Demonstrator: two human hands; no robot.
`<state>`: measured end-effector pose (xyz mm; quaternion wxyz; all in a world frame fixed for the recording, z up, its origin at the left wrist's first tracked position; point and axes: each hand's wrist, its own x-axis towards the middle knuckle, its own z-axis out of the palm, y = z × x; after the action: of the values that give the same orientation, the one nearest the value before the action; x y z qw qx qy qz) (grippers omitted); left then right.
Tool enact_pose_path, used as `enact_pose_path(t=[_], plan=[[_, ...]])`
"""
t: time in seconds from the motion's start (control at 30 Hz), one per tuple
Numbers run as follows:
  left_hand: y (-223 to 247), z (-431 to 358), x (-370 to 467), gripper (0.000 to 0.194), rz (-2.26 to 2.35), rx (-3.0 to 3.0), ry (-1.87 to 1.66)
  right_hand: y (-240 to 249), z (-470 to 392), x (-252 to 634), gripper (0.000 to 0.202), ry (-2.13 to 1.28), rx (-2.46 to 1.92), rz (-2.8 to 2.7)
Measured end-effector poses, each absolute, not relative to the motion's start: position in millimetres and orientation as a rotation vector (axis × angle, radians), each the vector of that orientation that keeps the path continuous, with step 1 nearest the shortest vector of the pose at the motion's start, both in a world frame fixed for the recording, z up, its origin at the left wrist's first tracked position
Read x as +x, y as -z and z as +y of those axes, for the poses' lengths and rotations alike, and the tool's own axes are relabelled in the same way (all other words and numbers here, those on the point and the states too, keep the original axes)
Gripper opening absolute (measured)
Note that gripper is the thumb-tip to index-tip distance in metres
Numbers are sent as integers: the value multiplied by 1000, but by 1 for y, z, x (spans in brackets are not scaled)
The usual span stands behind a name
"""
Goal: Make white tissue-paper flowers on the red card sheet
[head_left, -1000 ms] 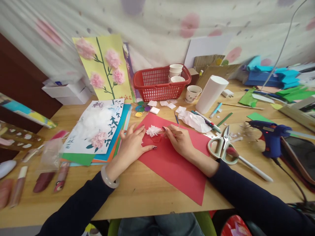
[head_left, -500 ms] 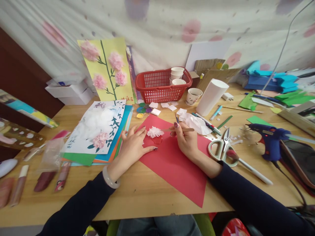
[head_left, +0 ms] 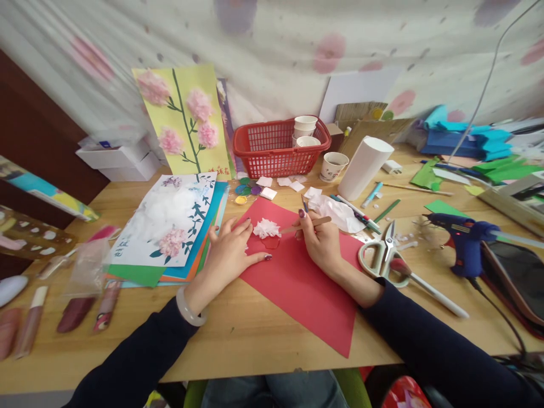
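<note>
Grip closed in the right hand (head_left: 319,243) around a slim brown tool (head_left: 323,221), with its thin end aimed left at a ruffled white tuft (head_left: 266,228); touching or just short, hard to tell at this size. Left hand (head_left: 229,249) spread open, palm down, over the left part of a red sheet (head_left: 301,294), with nothing held. Tuft on that sheet, between both hands, with a glossy patch (head_left: 271,243) just on the near side. For steady work: keep light, even pressure on the sheet against sliding, and bring the tool in at a low angle, without crushing the tuft. Against a second ago: right hand farther from the tuft, with more of the tool in sight; left hand in much the same place. Farther out: scissors (head_left: 387,245) and blue glue gun (head_left: 467,231) to the right, red basket (head_left: 276,163) beyond the sheet.
</note>
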<state>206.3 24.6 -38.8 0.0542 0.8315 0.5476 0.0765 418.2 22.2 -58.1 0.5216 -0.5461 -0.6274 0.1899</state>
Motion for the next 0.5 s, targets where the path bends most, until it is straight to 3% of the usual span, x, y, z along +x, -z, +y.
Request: enact_pose_path(t=[0.5], plan=[[42,26,206,62,1666,2559,-239,65,24,411,48,-364,-1259,-1708]])
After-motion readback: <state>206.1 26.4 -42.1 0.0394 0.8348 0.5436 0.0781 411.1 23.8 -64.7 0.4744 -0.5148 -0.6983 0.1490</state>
